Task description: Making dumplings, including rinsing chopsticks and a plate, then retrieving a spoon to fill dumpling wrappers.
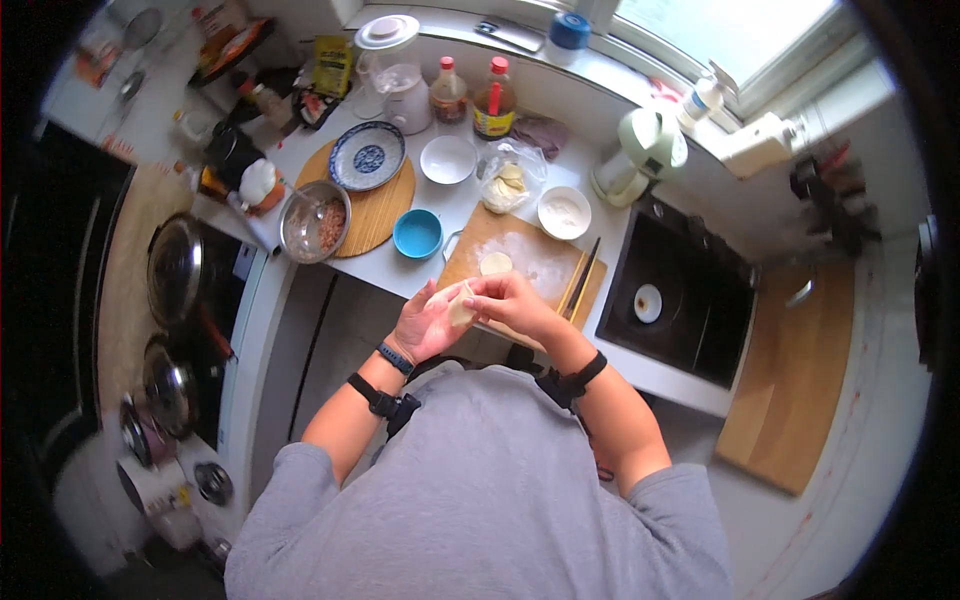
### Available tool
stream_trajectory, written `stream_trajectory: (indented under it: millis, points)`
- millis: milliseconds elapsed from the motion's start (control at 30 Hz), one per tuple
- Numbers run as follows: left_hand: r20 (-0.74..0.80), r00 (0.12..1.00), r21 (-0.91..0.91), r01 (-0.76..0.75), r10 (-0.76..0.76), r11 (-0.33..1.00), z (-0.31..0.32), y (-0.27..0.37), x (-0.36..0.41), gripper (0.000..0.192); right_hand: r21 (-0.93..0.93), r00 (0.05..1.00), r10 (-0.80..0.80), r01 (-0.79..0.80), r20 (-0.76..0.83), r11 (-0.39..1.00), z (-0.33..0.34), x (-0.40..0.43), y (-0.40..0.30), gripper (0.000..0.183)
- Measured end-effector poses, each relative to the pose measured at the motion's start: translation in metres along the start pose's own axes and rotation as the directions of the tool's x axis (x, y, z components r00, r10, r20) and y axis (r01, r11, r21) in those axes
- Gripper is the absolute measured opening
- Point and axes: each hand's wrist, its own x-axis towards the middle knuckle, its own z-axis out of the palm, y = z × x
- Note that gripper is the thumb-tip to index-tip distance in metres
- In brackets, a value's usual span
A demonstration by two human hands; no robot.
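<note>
A folded dumpling point(462, 306) rests against the palm and fingers of my left hand point(429, 322). My right hand point(510, 298) pinches the wrapper's upper edge between thumb and fingers; how far the edge is sealed is too small to tell. Just beyond the hands, a round dough wrapper point(496, 263) lies on the floured wooden cutting board point(466, 247). A steel bowl point(289, 241) of minced filling point(331, 225) stands to the left, with a utensil leaning in it. A small blue bowl point(418, 234) sits between that bowl and the board.
Chopsticks point(583, 279) lie along the board's right side. Behind it are a white bowl of flour point(564, 213) and a plastic bag of dough pieces point(510, 180). A blue-patterned plate point(367, 156) rests on a round bamboo mat point(375, 225). At right are a kettle point(637, 154) and a black sink point(690, 300).
</note>
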Motion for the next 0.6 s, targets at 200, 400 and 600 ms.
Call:
stream_trajectory:
  millis: [200, 400, 600]
  points:
    - [0.161, 0.944, 0.086, 0.278, -0.288, 0.957, -0.021, 0.036, 0.002, 0.062, -0.187, 0.985, 0.039, -0.070, -0.167, 0.980, 0.046, 0.016, -0.007, 0.021]
    - [-0.068, 0.970, 0.249, 0.242, -0.233, 0.938, -0.035, 0.058, 0.007, 0.040, -0.240, 0.815, 0.119, -0.302, -0.568, 0.923, 0.055, 0.009, 0.004, 0.027]
    - [-0.251, 0.942, 0.530, 0.326, -0.222, 0.783, -0.069, 0.056, 0.016, 0.033, -0.347, 0.261, -0.234, -0.594, -0.936, 0.725, -0.067, -0.031, 0.113, 0.030]
